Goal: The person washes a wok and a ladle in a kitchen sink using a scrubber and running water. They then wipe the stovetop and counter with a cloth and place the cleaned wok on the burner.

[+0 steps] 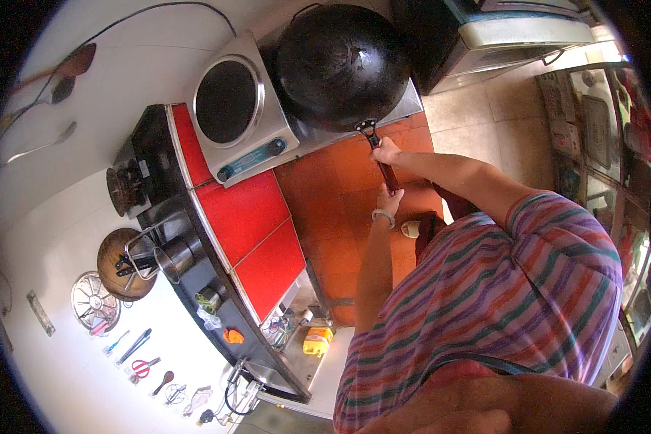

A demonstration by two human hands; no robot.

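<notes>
A large black wok sits over a metal stove surface at the top of the view; I cannot tell whether its inside or its underside faces me. Its dark reddish handle points down towards my body. My right hand is closed around the handle near the metal bracket. At the handle's far end my left hand, with a pale bracelet at the wrist, grips too. Left of the wok is an electric hot plate with a round black top and a blue control panel.
Red cabinet doors front a dark counter, where a steel pot stands. A round wooden board leans by the wall. Red-handled scissors hang there. A yellow jug is below the counter. Shelving runs along the right.
</notes>
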